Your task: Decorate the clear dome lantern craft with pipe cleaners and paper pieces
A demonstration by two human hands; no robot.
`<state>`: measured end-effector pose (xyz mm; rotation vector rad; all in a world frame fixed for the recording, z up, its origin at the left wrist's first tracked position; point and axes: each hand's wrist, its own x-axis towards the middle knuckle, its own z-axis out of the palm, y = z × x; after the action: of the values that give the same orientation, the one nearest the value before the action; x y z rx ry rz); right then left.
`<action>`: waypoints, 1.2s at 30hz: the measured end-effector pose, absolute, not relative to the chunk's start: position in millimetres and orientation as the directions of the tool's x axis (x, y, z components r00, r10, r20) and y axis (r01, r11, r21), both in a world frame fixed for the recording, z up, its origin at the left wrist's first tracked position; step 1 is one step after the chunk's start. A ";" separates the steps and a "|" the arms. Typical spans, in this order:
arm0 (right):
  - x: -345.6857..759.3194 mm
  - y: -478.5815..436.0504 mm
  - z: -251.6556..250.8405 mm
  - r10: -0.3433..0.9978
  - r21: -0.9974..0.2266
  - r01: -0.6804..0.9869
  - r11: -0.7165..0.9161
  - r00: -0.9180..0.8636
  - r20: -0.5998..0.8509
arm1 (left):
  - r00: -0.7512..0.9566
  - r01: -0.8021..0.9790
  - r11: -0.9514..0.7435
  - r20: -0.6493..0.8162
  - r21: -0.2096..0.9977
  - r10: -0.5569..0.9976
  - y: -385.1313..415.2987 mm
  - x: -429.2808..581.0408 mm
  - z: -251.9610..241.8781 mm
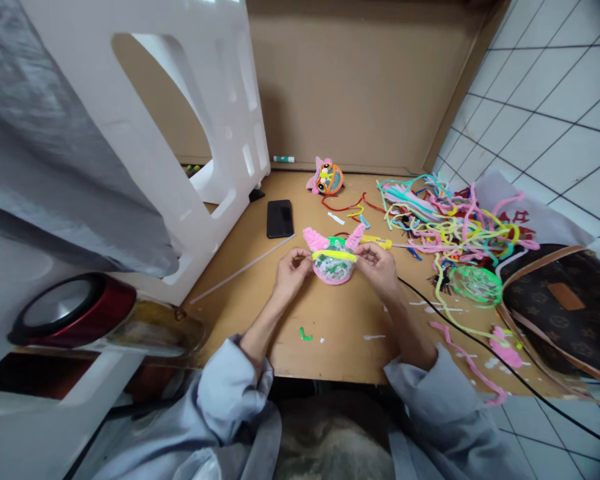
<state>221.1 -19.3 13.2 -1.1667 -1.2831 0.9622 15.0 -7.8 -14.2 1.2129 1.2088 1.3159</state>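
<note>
A round, clear craft ball (334, 269) with a pink lower rim, a green top edge and two pink ear shapes sits on the table in front of me. Across its front runs a yellow pipe cleaner (335, 255). My left hand (294, 267) pinches the left end of that strip, and my right hand (377, 265) pinches the right end; the fingertips of both are close to the ball. Just behind my right hand lies a yellow-handled glue gun or tool (377, 243), partly hidden.
A tangle of colourful pipe cleaners (455, 217) lies at the right, by a green-rimmed clear piece (476, 283) and a brown handbag (565, 300). A black phone (280, 219), a finished-looking ball figure (329, 178) and a red-lidded jar (80, 310) are around. A black cable (460, 329) crosses the right side.
</note>
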 end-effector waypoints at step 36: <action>228.7 -27.3 18.8 0.977 -0.977 -0.032 0.211 0.014 0.211 | -0.042 0.306 -0.304 0.332 0.902 0.942 -19.9 16.0 -10.9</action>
<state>228.7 -27.3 18.8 -1.0327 -1.2702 1.0600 16.0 -19.9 -10.9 1.6401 1.3312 1.3674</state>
